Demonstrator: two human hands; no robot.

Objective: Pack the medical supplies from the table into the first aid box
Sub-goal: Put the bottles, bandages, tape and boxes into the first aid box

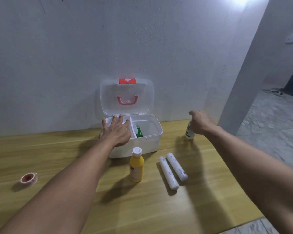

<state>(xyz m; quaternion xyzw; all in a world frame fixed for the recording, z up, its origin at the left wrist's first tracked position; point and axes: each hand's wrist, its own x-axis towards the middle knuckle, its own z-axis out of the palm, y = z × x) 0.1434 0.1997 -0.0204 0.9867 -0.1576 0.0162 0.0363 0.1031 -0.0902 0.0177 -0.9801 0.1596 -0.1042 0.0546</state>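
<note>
White cross sign on the first aid box (152,132) lid's red latch (127,80)

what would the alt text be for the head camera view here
A person's left hand rests on the open first aid box while the right hand reaches a small white bottle on a wooden table. In front of the box stand a yellow bottle, two white rolls and, far left, a roll of tape.

Both forearms are bare, with no sleeves in view. The left hand (116,130) and right hand (200,123) wear no gloves. No rings or watch seem to show, though the fingers are blurred.
</note>
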